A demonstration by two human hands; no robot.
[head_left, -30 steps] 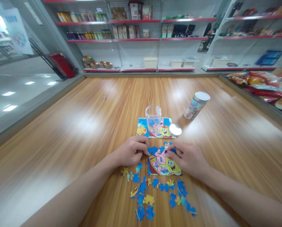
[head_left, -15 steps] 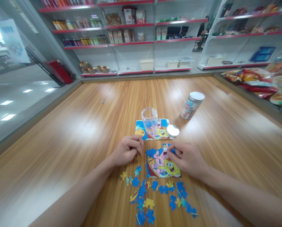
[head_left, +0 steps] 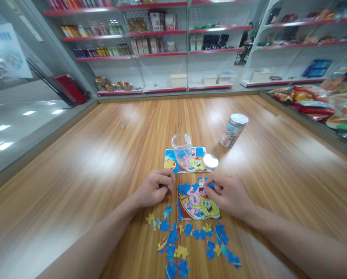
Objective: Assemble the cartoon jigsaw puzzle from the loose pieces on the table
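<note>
The right hand (head_left: 230, 193) has its thumb and fingertips at the puzzle (head_left: 195, 204), on its far right part; whether they pinch a piece cannot be told. The left hand (head_left: 157, 188) sits just left of the puzzle, apart from it, fingers curled. Loose pieces (head_left: 181, 252) are scattered on the table (head_left: 118, 162), nearer the body than both hands. Beyond the hands lies a picture sheet (head_left: 170, 164), with a clear open jar (head_left: 181, 142) standing on it. A round lid (head_left: 211, 161) rests at its right end, just past the right hand. Farther beyond that hand stands a can (head_left: 233, 133).
</note>
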